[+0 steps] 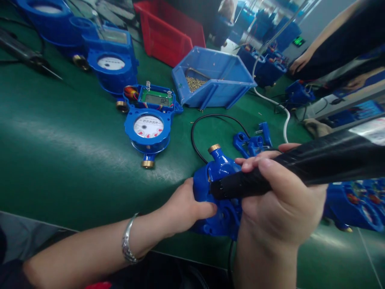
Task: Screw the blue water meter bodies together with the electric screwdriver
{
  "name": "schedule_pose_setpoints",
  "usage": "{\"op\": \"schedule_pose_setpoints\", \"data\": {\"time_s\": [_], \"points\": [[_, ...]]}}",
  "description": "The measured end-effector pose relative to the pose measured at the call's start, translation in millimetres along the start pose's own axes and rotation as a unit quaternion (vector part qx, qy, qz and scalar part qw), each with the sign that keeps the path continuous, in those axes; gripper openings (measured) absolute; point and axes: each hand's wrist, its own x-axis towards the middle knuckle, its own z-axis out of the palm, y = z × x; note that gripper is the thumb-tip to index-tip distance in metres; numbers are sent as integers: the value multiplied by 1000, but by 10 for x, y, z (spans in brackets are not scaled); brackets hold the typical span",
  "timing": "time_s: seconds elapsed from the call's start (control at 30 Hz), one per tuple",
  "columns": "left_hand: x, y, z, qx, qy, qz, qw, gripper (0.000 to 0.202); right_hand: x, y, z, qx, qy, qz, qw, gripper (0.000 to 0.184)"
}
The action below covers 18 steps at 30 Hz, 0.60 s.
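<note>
A black power screwdriver (327, 154) is filling the right hand (282, 200), fingers wrapped round; the left hand (183, 206) is gripping a blue water meter (223, 163) on the worktop (75, 136), presumably against twisting.

One water meter (222, 165) is near the workbench's (66, 160) front edge. Behind it, screws (195, 84) lie in a parts bin (231, 90); left, three more meters (147, 140).

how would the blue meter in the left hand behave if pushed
The blue meter would probably feel heavy for its size, given its threaded brass end. Its rounded body may rock without the left hand. The looped black cable would likely flex.
</note>
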Motion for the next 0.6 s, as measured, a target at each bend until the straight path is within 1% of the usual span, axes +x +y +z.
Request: {"op": "schedule_pose_setpoints", "data": {"time_s": [0.1,0.27,0.4,0.5,0.6], "points": [[1,9,1,7,0,-5,1000,54,-10,8,9,3,-4,-1,1000,27],[-9,8,21,-17,-29,7,999,47,-16,13,9,6,13,-7,1000,29],[-6,-6,21,-39,-30,-1,999,49,-14,41,-11,13,21,-5,1000,32],[-13,-11,13,-47,-37,7,998,45,-7,10,-26,35,-10,17,999,35],[-43,-4,12,-57,-32,5,998,49,15,-194,-99,31,-43,11,999,39]]}}
